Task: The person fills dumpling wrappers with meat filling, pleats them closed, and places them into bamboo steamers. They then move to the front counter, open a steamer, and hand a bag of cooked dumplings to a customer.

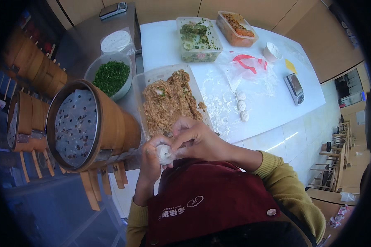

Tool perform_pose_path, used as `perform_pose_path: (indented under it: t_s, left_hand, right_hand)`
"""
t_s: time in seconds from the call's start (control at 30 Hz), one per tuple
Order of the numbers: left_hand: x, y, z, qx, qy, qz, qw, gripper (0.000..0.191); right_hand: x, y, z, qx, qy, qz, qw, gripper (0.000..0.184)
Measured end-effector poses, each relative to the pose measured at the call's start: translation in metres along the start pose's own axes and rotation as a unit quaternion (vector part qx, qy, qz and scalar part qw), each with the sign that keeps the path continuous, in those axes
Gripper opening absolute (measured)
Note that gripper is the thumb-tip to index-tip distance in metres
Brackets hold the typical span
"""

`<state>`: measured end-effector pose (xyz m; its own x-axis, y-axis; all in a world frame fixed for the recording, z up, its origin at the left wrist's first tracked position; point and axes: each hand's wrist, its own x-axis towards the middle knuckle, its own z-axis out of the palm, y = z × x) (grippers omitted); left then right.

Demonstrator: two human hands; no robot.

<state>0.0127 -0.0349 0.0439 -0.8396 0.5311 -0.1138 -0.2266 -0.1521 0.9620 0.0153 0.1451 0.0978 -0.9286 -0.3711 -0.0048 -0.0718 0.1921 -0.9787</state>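
A small pleated dough bun [164, 154] rests in my left hand [151, 156], whose fingers curl around its side. My right hand [201, 140] pinches the bun's rim with thumb and fingertips, beside a small opening in its top. Just beyond both hands lies a clear plastic tub of brown minced filling [170, 98]; part of its near edge is hidden behind them. Three small dough pieces [241, 105] sit in a row on the floured white board [266, 119], to the right of the tub.
At left stands a bamboo steamer [117, 129] lined with perforated paper, near a bowl of chopped greens [113, 77]. Farther back are a tub of green filling [199, 38], a tub of orange-brown filling [237, 28], a white bowl [272, 52], a plastic bag [250, 66] and a digital scale [294, 88].
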Motion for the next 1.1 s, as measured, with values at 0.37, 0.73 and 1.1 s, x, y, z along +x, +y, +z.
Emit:
perform_pose_path:
  t_s: [0.37, 0.73, 1.1]
  left_hand:
    - [0.0, 0.0, 0.002, -0.003, 0.04, -0.009, 0.999, 0.086]
    - [0.0, -0.002, -0.003, -0.056, -0.019, -0.009, 0.998, 0.085]
    - [-0.001, -0.005, -0.008, -0.087, 0.014, 0.0, 0.996, 0.086]
  right_hand:
    - [-0.004, 0.001, -0.001, -0.02, 0.007, -0.029, 0.999, 0.02]
    - [-0.005, -0.002, 0.003, -0.026, 0.021, -0.014, 0.999, 0.02]
    - [-0.006, -0.005, 0.01, -0.039, 0.018, -0.033, 0.999, 0.021]
